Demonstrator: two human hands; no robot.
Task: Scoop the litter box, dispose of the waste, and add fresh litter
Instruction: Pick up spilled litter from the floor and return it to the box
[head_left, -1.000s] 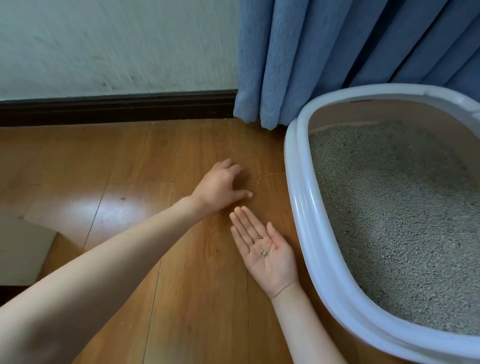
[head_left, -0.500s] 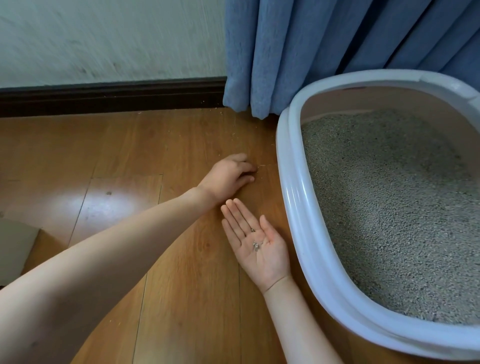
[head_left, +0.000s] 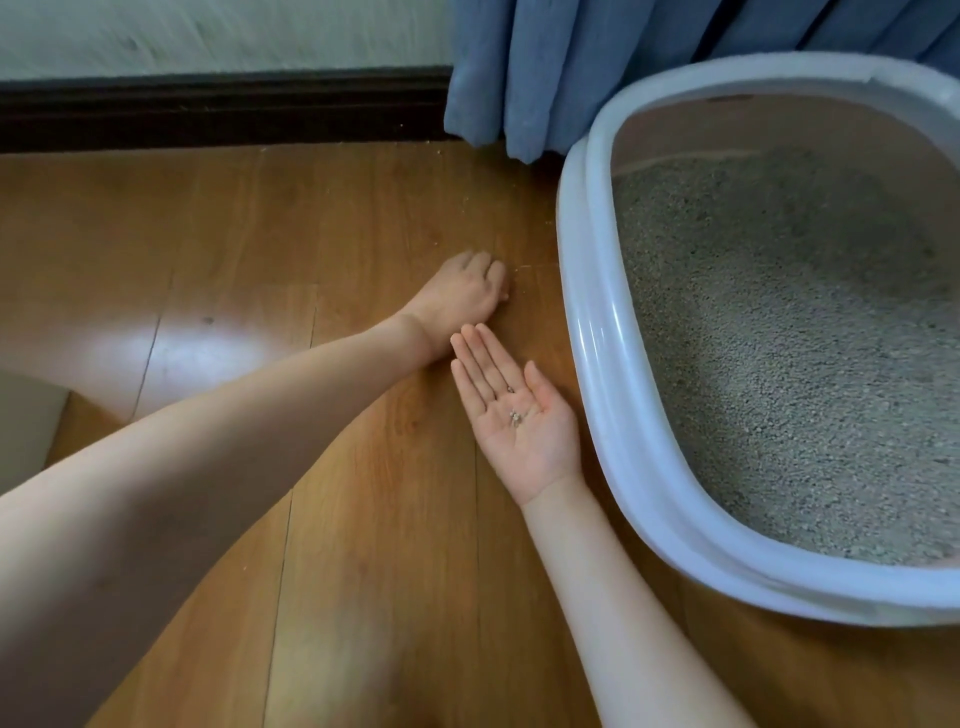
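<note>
You've got your right hand laid out flat, palm up, fingers straight and together, low over the wooden floor just beside the litter box, and it's working as a little tray: a few stray litter grains sit in the hollow of the palm. Keeping it level and close to the floor looks deliberate, so nothing rolls off and each new grain has a short trip. Your left hand reaches across in front of it, knuckles up, fingers curled down to the boards; whether the fingertips are pinching a grain I cannot tell, since they're tucked underneath. A thin scatter of spilled grains lies just beyond those fingers, near the box's pale rim, which is probably why you're working that spot. The box itself sits at your right against the blue curtain, its grey litter lying fairly even, with no clumps I can pick out. No brand, label or writing is readable anywhere, not on the rim, the wall or the dark skirting board.
</note>
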